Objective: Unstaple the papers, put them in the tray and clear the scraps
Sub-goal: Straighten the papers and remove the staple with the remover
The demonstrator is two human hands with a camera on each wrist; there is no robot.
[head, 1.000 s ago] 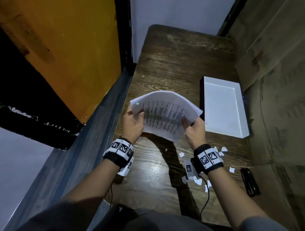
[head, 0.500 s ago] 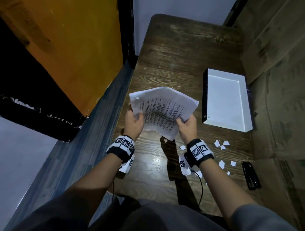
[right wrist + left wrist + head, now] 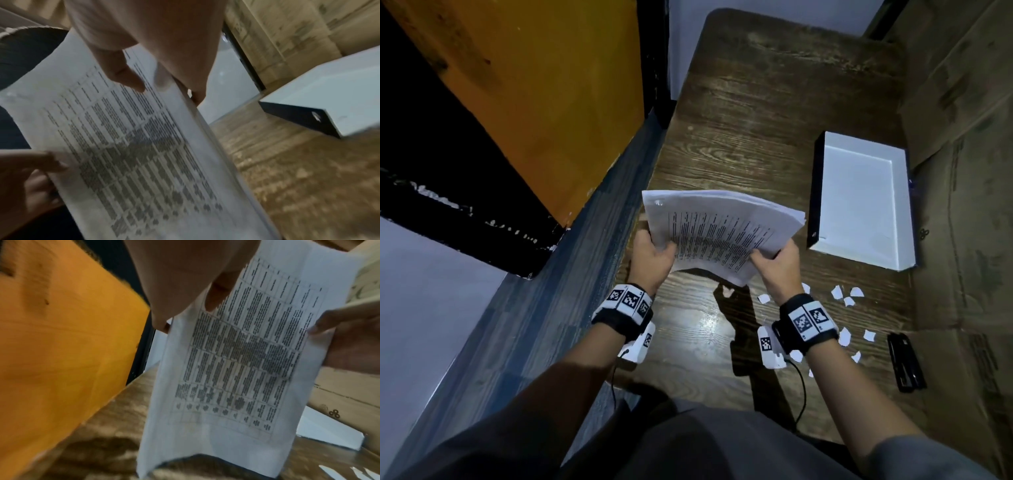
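A stack of printed papers [image 3: 722, 229] is held above the wooden table [image 3: 767, 113], bowed upward. My left hand [image 3: 654, 257] grips its left edge, thumb on top. My right hand [image 3: 779, 262] grips the near right edge, thumb on the print. The left wrist view shows the papers [image 3: 242, 353] from beside, my thumb lying on the sheet. In the right wrist view the papers [image 3: 131, 146] run under my right hand's fingers [image 3: 127, 78]. The white tray [image 3: 859, 202], dark-sided, lies empty to the right. Several white scraps [image 3: 846, 298] lie on the table near my right wrist.
A black staple remover [image 3: 905, 361] lies at the table's near right. Cardboard [image 3: 962, 171] lines the right side. An orange panel [image 3: 534, 85] and a blue floor strip [image 3: 585, 240] run along the table's left edge. The tray's corner [image 3: 329, 113] shows in the right wrist view.
The paper stack has moved slightly to the right, toward the tray, with both hands keeping their grip. My head view has shifted a little.
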